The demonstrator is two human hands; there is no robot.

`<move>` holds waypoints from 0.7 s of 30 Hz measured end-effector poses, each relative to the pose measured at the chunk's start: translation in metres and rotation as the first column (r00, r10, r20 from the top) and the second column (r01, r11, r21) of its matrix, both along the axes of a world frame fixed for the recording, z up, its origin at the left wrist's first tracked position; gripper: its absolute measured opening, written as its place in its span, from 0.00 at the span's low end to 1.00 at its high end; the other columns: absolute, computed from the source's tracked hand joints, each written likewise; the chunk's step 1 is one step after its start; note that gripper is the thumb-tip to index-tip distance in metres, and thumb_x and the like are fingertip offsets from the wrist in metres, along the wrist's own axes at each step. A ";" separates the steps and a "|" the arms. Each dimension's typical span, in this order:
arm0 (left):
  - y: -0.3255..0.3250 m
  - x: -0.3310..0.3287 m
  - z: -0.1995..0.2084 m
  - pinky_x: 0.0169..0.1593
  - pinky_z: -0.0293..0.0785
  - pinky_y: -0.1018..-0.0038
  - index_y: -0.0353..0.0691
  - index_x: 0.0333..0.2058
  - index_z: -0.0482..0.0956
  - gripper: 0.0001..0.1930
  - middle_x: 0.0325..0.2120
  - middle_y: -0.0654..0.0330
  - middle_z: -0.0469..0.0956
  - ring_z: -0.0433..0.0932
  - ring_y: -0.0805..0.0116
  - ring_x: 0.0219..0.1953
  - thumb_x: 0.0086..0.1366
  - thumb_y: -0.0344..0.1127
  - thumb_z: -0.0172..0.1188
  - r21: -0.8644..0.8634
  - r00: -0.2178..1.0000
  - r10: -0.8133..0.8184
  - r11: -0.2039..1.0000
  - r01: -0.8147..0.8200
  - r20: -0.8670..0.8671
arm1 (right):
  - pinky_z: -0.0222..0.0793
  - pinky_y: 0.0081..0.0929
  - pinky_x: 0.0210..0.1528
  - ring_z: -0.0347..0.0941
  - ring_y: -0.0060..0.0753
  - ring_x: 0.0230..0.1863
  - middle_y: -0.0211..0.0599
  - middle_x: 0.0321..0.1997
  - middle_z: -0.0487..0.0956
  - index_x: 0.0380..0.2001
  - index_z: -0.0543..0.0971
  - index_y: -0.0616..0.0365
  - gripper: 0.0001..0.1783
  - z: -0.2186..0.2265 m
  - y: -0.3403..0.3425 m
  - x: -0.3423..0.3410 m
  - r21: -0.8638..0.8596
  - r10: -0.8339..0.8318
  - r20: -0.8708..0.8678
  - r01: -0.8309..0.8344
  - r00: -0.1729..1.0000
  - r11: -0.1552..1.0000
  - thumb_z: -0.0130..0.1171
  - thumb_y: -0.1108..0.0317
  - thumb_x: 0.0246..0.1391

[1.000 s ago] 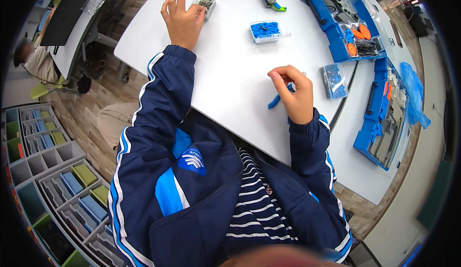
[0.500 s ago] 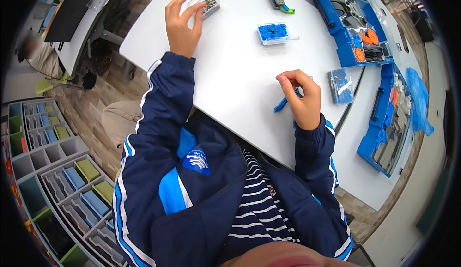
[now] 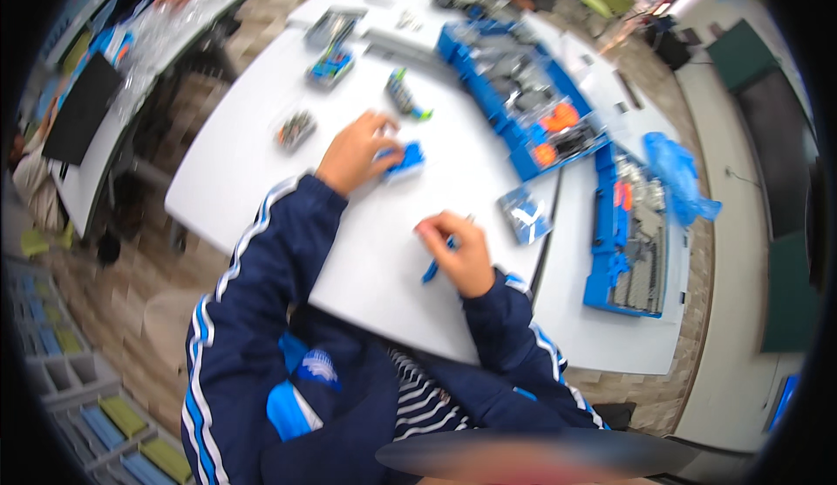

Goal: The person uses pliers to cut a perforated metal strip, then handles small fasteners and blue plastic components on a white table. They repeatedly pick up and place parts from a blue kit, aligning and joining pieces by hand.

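My left hand (image 3: 359, 153) reaches over a small clear box of blue building pieces (image 3: 408, 162). Its thumb and fingers are apart, and the fingertips are at the near left side of the box, partly blurred. Closer to me, my right hand (image 3: 460, 251) is closed on a blue toy-brick beam (image 3: 430, 271), which sticks out below the fingers; the rest is hidden by the hand. Left of my left hand stands another clear box (image 3: 296, 130) with small mixed pieces. Beyond the blue pieces lies a grey, blue and green brick assembly (image 3: 404, 95).
Large blue cases (image 3: 497, 105) of parts stand at the right, one nearer me (image 3: 604, 232). A flat clear box of blue parts (image 3: 525, 215) lies beside them. A blue plastic bag (image 3: 676, 180) sits at the far right edge. More parts boxes (image 3: 331, 66) stand farther back.
The view has shifted, showing more of the far table. My left hand has left the clear box of mixed pieces and moved right to the box of blue pieces. My right hand keeps its beam.
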State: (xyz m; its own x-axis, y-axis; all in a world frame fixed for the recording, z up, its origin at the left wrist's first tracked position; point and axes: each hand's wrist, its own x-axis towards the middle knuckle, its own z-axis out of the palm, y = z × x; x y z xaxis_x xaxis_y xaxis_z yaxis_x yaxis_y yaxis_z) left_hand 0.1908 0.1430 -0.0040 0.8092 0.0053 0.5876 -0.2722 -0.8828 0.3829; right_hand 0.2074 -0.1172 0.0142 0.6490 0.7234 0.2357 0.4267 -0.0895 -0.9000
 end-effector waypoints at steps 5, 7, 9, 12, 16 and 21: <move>-0.007 0.001 0.013 0.46 0.74 0.68 0.44 0.32 0.86 0.07 0.40 0.61 0.79 0.76 0.62 0.43 0.52 0.31 0.72 -0.084 0.999 -0.037 0.996 0.036 -0.015 | 0.65 0.21 0.29 0.68 0.22 0.24 0.32 0.26 0.77 0.34 0.82 0.63 0.06 0.001 0.000 0.001 0.004 0.013 -0.008 -0.013 1.000 1.000 0.63 0.71 0.59; -0.010 -0.001 0.020 0.44 0.75 0.70 0.43 0.34 0.87 0.08 0.40 0.61 0.79 0.77 0.64 0.42 0.53 0.29 0.71 -0.163 0.998 -0.035 0.986 0.045 0.059 | 0.65 0.21 0.29 0.67 0.22 0.24 0.33 0.26 0.77 0.34 0.82 0.63 0.06 0.001 0.000 0.002 0.012 0.002 0.009 -0.002 1.000 1.000 0.62 0.71 0.59; -0.012 -0.011 0.029 0.41 0.75 0.73 0.42 0.36 0.87 0.08 0.39 0.61 0.79 0.78 0.67 0.39 0.56 0.27 0.70 -0.273 0.991 -0.030 0.960 0.065 0.134 | 0.65 0.21 0.30 0.69 0.21 0.25 0.33 0.28 0.79 0.34 0.82 0.63 0.06 0.000 0.000 0.003 -0.010 -0.011 0.017 0.011 1.000 1.000 0.62 0.71 0.59; -0.023 -0.041 0.039 0.37 0.75 0.78 0.39 0.38 0.86 0.08 0.37 0.60 0.79 0.79 0.72 0.36 0.59 0.25 0.68 -0.612 0.999 -0.031 0.789 0.052 0.045 | 0.67 0.19 0.32 0.73 0.20 0.29 0.32 0.29 0.80 0.38 0.83 0.62 0.07 -0.001 0.002 0.002 0.049 -0.081 -0.036 0.082 0.996 0.995 0.62 0.70 0.60; -0.057 -0.092 0.035 0.38 0.78 0.80 0.34 0.42 0.84 0.09 0.40 0.58 0.82 0.82 0.73 0.39 0.62 0.23 0.64 -0.858 0.983 -0.179 0.511 0.048 -0.051 | 0.72 0.19 0.38 0.78 0.22 0.36 0.35 0.36 0.82 0.44 0.82 0.63 0.10 0.000 0.003 -0.006 0.121 -0.040 -0.121 0.054 0.992 0.991 0.61 0.71 0.61; -0.093 -0.116 0.010 0.44 0.83 0.77 0.31 0.41 0.84 0.09 0.43 0.55 0.81 0.82 0.69 0.44 0.61 0.21 0.65 -0.945 0.984 -0.170 0.327 0.004 -0.055 | 0.76 0.21 0.43 0.80 0.28 0.42 0.41 0.45 0.81 0.47 0.81 0.66 0.12 -0.002 0.008 -0.018 0.154 0.128 -0.110 -0.111 0.986 0.982 0.62 0.74 0.61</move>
